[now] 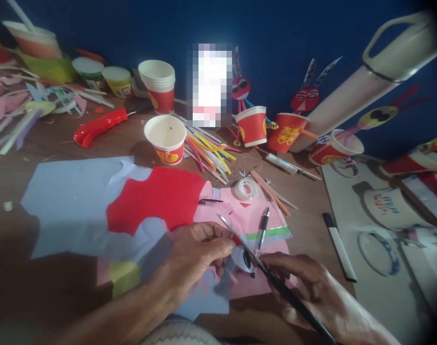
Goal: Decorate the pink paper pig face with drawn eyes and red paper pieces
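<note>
My left hand (200,249) is closed in a pinch on a small piece of paper (240,256) with a dark oval on it, low in the middle of the view. My right hand (312,290) grips black-handled scissors (261,263) whose thin blades reach up and left to that piece. Under both hands lie pink paper (247,215), a red cut-out sheet (164,196) and pale blue paper (70,196). A black pen (263,225) rests on the pink paper.
A red-and-white paper cup (167,139), coloured straws (207,153), a tape roll (247,189), a red-handled knife (101,125), stacked cups (159,86) and cup puppets (286,127) crowd the wooden table. A white board (351,220) with cups lies at right, a marker (338,247) beside it.
</note>
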A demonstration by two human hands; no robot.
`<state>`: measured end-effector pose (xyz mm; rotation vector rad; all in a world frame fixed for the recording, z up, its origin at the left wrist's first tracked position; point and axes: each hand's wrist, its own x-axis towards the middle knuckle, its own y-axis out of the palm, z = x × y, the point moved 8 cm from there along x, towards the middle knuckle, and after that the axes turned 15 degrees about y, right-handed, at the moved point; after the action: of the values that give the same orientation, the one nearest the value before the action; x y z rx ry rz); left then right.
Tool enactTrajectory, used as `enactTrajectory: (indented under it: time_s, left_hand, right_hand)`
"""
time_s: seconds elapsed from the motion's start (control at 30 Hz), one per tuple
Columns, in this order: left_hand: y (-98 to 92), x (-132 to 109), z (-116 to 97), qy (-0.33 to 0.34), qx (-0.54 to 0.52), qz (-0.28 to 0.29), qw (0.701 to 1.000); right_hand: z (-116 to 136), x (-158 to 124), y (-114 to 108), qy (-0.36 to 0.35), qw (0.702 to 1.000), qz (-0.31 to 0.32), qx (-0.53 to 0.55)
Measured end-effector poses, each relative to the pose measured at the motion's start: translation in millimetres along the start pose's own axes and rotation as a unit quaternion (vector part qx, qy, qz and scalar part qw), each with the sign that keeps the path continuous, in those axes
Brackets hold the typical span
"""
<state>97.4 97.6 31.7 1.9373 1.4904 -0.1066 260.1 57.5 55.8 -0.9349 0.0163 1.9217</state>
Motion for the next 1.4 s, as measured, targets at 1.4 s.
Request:
enactTrajectory:
  time_s: [1.4]
  left_hand:
    - [-19.5,1.1,-9.6,0.079,-0.088,-0.096,0.988]
  right_hand:
    - [-48.7,-38.5,-111.2,0.101,0.878,-0.389,-0.261]
